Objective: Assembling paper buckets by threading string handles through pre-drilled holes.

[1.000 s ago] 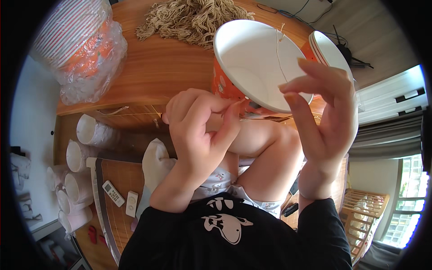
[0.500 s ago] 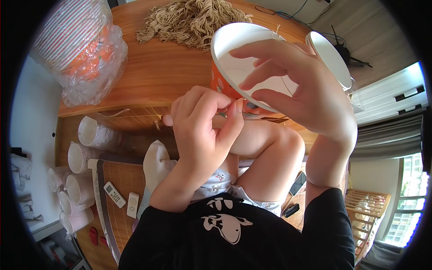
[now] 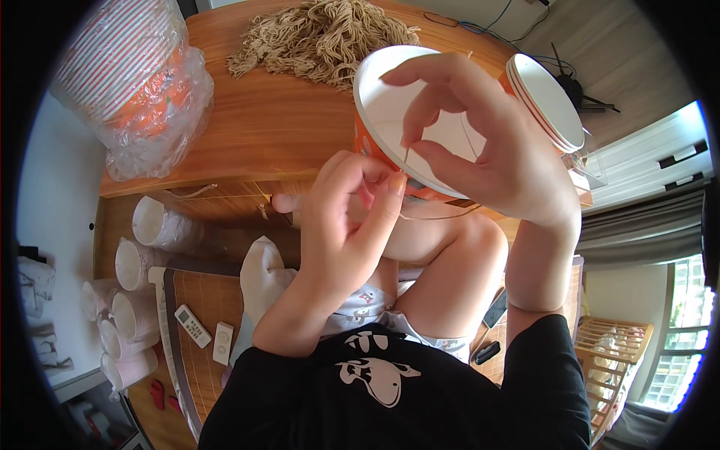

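bowl: orange paper bowl point(image 3: 390, 120), white inside, held in the air over the person's lap, at the near edge of the wooden table point(image 3: 277, 127)
bowl facing: tipped on its side, open mouth turned up toward the camera and a bit left; axis from base to rim runs roughly away-to-near
string: thin tan string point(image 3: 442, 216) runs from the bowl's lower rim off to the right, under the right hand; a strand also crosses the white inside
left hand: left hand point(image 3: 349, 217) just below the bowl's lower rim, fingers curled, thumb and forefinger pinched at the rim where the string starts
right hand: right hand point(image 3: 487, 142) over the bowl's right side and mouth, thumb and forefinger pinched on a fine strand inside, other fingers spread loose
table: pile of tan string point(image 3: 322, 37) at far edge; stack of bowls in clear plastic bag point(image 3: 135, 82) far left; second stack of bowls point(image 3: 544, 101) just right of the held bowl
floor: paper cups point(image 3: 131, 277) in rows lower left, bamboo mat point(image 3: 202, 315) with two remote controls point(image 3: 206, 334)
room: curtain point(image 3: 645, 217) and window at right
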`<state>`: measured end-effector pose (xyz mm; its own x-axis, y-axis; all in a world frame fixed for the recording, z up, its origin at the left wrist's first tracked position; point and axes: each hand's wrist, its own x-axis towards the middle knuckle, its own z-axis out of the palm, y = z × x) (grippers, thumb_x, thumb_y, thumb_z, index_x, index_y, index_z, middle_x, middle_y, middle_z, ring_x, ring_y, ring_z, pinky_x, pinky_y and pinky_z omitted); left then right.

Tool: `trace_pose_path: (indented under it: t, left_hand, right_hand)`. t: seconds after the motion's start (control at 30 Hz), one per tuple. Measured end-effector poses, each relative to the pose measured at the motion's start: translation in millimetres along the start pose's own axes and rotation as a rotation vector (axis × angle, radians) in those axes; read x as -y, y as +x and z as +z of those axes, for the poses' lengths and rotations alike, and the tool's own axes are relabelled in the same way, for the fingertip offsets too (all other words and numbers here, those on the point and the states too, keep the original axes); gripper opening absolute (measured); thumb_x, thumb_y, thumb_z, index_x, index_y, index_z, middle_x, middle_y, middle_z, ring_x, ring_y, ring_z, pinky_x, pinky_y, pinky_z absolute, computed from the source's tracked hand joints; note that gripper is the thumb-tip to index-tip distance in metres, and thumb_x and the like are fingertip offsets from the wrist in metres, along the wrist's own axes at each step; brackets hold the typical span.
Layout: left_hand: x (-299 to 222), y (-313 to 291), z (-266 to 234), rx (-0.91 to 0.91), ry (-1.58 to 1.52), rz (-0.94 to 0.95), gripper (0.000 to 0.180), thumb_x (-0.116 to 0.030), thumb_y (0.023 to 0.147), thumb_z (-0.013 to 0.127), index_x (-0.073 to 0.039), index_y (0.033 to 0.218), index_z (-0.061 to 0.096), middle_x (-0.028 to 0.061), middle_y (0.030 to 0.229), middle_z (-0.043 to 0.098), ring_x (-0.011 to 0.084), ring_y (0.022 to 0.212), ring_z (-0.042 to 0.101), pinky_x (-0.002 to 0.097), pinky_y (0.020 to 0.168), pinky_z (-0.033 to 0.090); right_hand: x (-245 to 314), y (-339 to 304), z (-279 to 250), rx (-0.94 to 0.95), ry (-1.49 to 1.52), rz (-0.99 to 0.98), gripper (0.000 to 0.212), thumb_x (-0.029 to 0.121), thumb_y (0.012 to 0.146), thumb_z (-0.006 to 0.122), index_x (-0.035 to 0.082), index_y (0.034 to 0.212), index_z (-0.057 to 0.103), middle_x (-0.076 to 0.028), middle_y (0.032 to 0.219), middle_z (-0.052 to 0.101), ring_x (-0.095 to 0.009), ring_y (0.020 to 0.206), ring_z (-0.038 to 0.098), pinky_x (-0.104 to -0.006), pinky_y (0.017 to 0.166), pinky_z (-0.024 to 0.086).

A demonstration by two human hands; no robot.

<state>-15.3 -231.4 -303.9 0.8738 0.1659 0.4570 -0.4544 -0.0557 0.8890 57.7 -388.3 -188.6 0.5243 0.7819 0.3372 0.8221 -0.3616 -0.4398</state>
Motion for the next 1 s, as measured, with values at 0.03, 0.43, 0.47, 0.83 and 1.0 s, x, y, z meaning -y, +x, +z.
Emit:
trace_pose_path:
  t: [0.03, 0.43, 0.47, 0.83, 1.0]
  left_hand:
    - [0.4, -1.1, -0.5, 0.033, -0.117, -0.081, 0.010, -0.008, 0.092, 0.068, -0.001, 0.089, 0.063, 0.0060, 0.081, 0.060, 0.0126, 0.074, 0.055, 0.0246, 0.068, 0.041]
    - [-2.0, 1.4, -11.9, 0.169, -0.405, -0.254, 0.011, -0.012, 0.097, 0.064, -0.001, 0.095, 0.068, 0.0002, 0.088, 0.062, 0.0030, 0.076, 0.054, 0.0196, 0.067, 0.040]
    - [-1.3, 1.8, -12.3, 0.171, -0.403, -0.256, 0.011, -0.012, 0.097, 0.064, -0.001, 0.095, 0.068, 0.0002, 0.088, 0.062, 0.0030, 0.076, 0.054, 0.0196, 0.067, 0.040]
    - [5.2, 7.9, -22.6, 0.184, -0.245, -0.073, 0.011, -0.013, 0.095, 0.069, -0.002, 0.095, 0.069, -0.0010, 0.084, 0.064, 0.0031, 0.077, 0.057, 0.0189, 0.067, 0.043]
    - [7.0, 6.6, -19.7, 0.165, -0.257, -0.070, 0.010, -0.011, 0.094, 0.069, -0.001, 0.096, 0.070, 0.0022, 0.090, 0.069, 0.0054, 0.077, 0.061, 0.0196, 0.068, 0.046]
  right_hand:
    - [5.5, -1.6, 0.7, -0.075, -0.063, -0.005, 0.056, -0.008, 0.077, 0.066, 0.002, 0.130, 0.054, -0.002, 0.090, 0.065, -0.013, 0.089, 0.067, -0.0295, 0.089, 0.049]
    - [39.1, -53.4, 70.3, -0.513, -0.426, -0.048, 0.060, -0.002, 0.068, 0.080, 0.006, 0.124, 0.057, 0.003, 0.101, 0.073, -0.017, 0.090, 0.062, -0.0329, 0.087, 0.039]
    - [39.1, -56.6, 74.4, -0.533, -0.475, -0.041, 0.059, -0.001, 0.068, 0.080, 0.006, 0.123, 0.058, 0.004, 0.101, 0.073, -0.016, 0.089, 0.061, -0.0324, 0.085, 0.038]
    - [23.9, -77.3, 133.4, -0.804, -0.442, -0.033, 0.039, 0.000, 0.071, 0.078, 0.005, 0.106, 0.063, -0.012, 0.108, 0.067, -0.027, 0.092, 0.066, -0.0349, 0.077, 0.048]
    - [23.6, -82.8, 155.0, -0.906, -0.341, 0.055, 0.050, 0.000, 0.070, 0.080, 0.004, 0.113, 0.056, -0.014, 0.108, 0.065, -0.029, 0.093, 0.065, -0.0381, 0.074, 0.046]
